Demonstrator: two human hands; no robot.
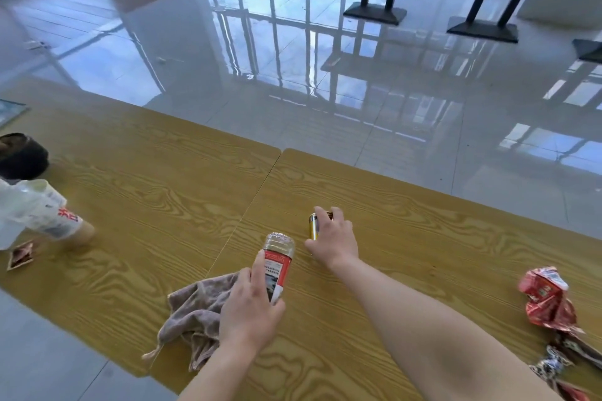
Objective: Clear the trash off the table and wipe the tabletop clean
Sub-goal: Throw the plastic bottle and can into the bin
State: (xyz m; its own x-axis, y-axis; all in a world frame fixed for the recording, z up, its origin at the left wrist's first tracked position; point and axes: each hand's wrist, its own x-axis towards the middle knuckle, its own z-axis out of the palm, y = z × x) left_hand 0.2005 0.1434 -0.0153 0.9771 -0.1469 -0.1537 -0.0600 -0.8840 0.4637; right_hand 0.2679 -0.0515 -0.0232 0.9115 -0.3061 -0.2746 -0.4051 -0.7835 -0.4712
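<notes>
Left hand round bottle; right hand, can

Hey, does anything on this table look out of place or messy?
Yes. Crumpled red wrappers litter the right end of the table, a small red packet lies by the plastic bag at the left, and the cloth lies bunched near the front edge. No spill shows.

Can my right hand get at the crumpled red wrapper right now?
Probably not yet: the right hand grips the gold can. Once freed, nothing lies between it and the red wrapper.
</notes>
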